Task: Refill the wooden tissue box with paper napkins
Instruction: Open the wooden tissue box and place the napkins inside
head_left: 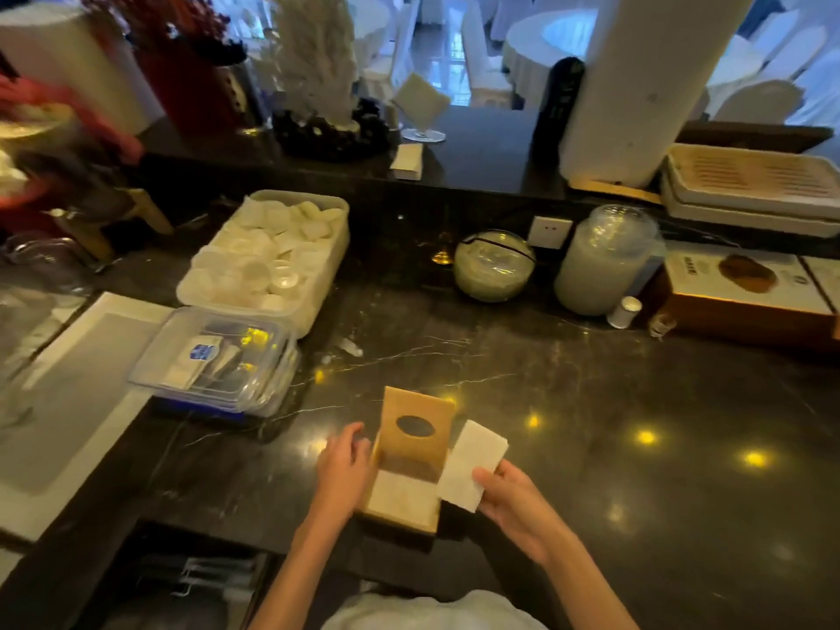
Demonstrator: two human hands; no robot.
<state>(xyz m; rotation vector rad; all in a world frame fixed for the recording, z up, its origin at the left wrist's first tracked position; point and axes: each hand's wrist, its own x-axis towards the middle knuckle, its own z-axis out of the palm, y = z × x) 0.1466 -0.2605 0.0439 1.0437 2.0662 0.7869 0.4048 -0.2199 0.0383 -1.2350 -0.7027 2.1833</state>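
Note:
The wooden tissue box (400,516) stands on the dark marble counter near the front edge. Its lid (416,431), with an oval slot, is tipped up and back. White napkins (402,495) lie inside the box. My left hand (343,470) rests against the box's left side, fingers curled around it. My right hand (513,497) grips a white stack of napkins (472,466) just right of the box, touching its right edge.
A clear lidded container (218,361) and a white tub of small cups (272,261) sit to the left. A glass bowl (494,266), a big jar (607,261) and a brown carton (745,293) line the back. A white tray (77,397) lies far left.

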